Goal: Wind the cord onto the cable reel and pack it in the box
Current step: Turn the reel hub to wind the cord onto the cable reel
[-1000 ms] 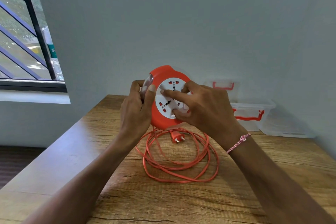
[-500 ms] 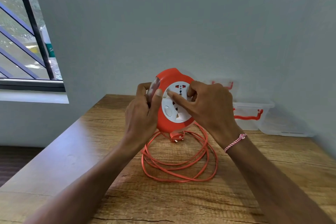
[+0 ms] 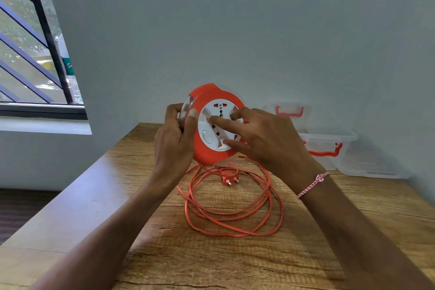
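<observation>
Now, line by line:

Cable reel: a round orange housing with a white socket face, held upright in the air above the table, its face turned toward the camera and a little to the right.

Left hand: closed around the reel's left rim, thumb pressed on the front orange edge, fingers curled behind over a clear back part of the reel.

Right hand: not gripping; its fingers are spread and laid on the white face, the index fingertip near the centre, another finger higher up and one at the lower edge (the palm stands off to the right of the reel).

Cord: orange, lying in several loose loops on the wooden table below the reel; one strand rises from the loops to the reel's underside.

Plug: orange, two pins, resting on the table inside the far part of the loops, pins pointing toward the camera.

Box: clear plastic with orange latches, standing open at the table's far right against the wall, well apart from the reel.

Lid: a clear lid lies flat just right of the box.

Bracelet: pink-and-white thread around the right wrist.

Window: barred, at upper left.
</observation>
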Tool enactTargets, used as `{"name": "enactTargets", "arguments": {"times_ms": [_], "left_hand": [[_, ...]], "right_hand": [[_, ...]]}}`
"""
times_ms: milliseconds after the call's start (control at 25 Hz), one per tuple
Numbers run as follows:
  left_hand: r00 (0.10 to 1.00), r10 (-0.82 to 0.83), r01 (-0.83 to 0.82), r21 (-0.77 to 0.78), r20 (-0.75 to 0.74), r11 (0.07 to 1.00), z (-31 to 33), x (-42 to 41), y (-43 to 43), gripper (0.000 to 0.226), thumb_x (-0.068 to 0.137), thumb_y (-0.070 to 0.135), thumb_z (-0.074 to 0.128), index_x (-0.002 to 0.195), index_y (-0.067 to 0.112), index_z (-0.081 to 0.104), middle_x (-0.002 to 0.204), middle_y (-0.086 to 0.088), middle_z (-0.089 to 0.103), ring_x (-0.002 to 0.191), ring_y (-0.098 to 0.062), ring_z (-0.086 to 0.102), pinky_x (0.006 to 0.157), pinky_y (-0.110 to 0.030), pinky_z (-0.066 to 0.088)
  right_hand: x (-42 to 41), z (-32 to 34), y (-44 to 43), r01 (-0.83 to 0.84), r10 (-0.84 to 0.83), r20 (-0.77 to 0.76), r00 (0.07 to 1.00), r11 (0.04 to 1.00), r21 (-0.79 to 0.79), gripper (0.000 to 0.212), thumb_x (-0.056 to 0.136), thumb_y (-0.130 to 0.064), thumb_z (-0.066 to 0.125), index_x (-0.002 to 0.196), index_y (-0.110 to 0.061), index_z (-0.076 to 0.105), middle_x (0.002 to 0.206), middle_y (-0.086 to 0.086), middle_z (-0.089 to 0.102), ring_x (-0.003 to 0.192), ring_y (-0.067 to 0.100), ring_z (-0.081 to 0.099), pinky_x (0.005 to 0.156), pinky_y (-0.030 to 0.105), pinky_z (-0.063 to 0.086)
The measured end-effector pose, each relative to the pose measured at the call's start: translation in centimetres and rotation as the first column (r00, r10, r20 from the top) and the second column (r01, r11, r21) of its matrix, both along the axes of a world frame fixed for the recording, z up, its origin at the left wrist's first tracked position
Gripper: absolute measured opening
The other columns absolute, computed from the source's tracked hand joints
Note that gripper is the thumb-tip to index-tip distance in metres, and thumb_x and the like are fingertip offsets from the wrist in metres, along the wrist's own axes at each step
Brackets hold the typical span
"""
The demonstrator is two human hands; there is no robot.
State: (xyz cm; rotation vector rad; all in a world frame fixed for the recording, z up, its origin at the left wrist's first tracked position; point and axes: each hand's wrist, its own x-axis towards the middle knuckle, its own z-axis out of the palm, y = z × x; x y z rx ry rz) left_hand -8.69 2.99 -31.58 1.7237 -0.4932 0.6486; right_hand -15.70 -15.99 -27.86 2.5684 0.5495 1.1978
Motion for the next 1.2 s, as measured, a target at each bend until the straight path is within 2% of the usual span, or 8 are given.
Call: {"name": "enactTargets", "arguments": {"times_ms": [160,400,600,720,880,1000,1120,1200], "left_hand": [[1.000,-0.028,0.028,0.001,-0.014,1.000,-0.1,-0.1,-0.2,0.044,0.097,0.069,0.039,0.112,0.029,0.051,0.083,-0.005,0.071,0.070,-0.023,0.074,0.063,-0.059,0.062],[1.000,-0.003,0.003,0.024,0.008,1.000,-0.4,-0.3,-0.5,0.036,0.104,0.062,0.043,0.106,0.027,0.050,0.076,0.000,0.067,0.068,-0.019,0.069,0.060,-0.057,0.059],[0.999,-0.040,0.040,0.014,-0.003,0.999,-0.7,-0.8,-1.1,0.050,0.096,0.073,0.038,0.111,0.027,0.053,0.082,0.007,0.071,0.073,-0.010,0.074,0.066,-0.053,0.064],[0.999,-0.043,0.043,0.018,0.003,0.999,-0.7,-0.7,-1.0,0.051,0.096,0.072,0.038,0.117,0.028,0.052,0.088,0.003,0.074,0.077,-0.017,0.077,0.068,-0.056,0.065],[0.999,-0.037,0.037,0.015,0.011,0.999,-0.3,-0.5,-0.7,0.042,0.096,0.072,0.038,0.111,0.034,0.051,0.087,-0.015,0.073,0.073,-0.033,0.076,0.064,-0.062,0.062],[0.999,-0.046,0.045,-0.049,-0.029,0.998,0.4,-0.2,-0.1,0.036,0.094,0.072,0.041,0.105,0.038,0.050,0.091,-0.022,0.072,0.078,-0.041,0.074,0.064,-0.066,0.060],[0.995,-0.072,0.068,-0.050,-0.067,0.996,0.5,0.1,0.4,0.044,0.093,0.071,0.042,0.110,0.032,0.052,0.088,-0.007,0.073,0.076,-0.027,0.076,0.066,-0.061,0.063],[0.994,-0.086,0.084,-0.025,-0.070,0.996,0.4,0.1,0.3,0.042,0.093,0.071,0.043,0.108,0.033,0.052,0.089,-0.004,0.074,0.076,-0.022,0.078,0.066,-0.060,0.064]], "right_hand": [[-0.2,-0.3,0.8,0.018,-0.020,0.033,0.999,0.997,0.068,0.056,0.093,-0.055,0.065,0.146,-0.039,0.053,0.105,0.002,0.071,0.077,0.022,0.069,0.054,0.025,0.041],[0.1,-0.9,1.9,0.012,-0.027,0.048,0.998,0.957,0.290,0.062,0.087,-0.072,0.057,0.131,-0.028,0.060,0.080,-0.001,0.073,0.064,0.022,0.067,0.056,0.030,0.054],[0.4,-1.1,2.5,0.020,-0.039,0.016,0.999,0.782,0.624,0.063,0.081,-0.078,0.057,0.107,-0.022,0.053,0.080,-0.005,0.069,0.063,0.015,0.065,0.048,0.023,0.050],[0.6,-1.2,2.5,0.055,-0.066,-0.010,0.998,0.725,0.687,0.057,0.082,-0.077,0.061,0.100,-0.023,0.055,0.078,-0.008,0.066,0.064,0.011,0.065,0.052,0.014,0.042],[0.5,-0.9,1.9,0.032,-0.077,0.065,0.995,0.854,0.519,0.050,0.092,-0.068,0.058,0.104,-0.019,0.061,0.095,-0.003,0.066,0.065,0.012,0.063,0.053,0.014,0.037],[0.3,-0.3,0.9,-0.021,0.015,0.023,1.000,0.954,0.299,0.046,0.097,-0.054,0.060,0.131,-0.025,0.052,0.126,0.003,0.057,0.069,0.016,0.065,0.048,0.025,0.051],[0.2,-0.6,0.5,0.022,-0.022,-0.006,1.000,1.000,0.012,0.057,0.096,-0.039,0.069,0.148,-0.036,0.045,0.138,0.011,0.056,0.082,0.025,0.072,0.048,0.032,0.055],[0.1,-0.6,0.5,0.070,-0.068,0.035,0.997,0.996,-0.052,0.064,0.091,-0.039,0.076,0.148,-0.039,0.048,0.130,0.014,0.062,0.083,0.027,0.072,0.049,0.029,0.051]]}}
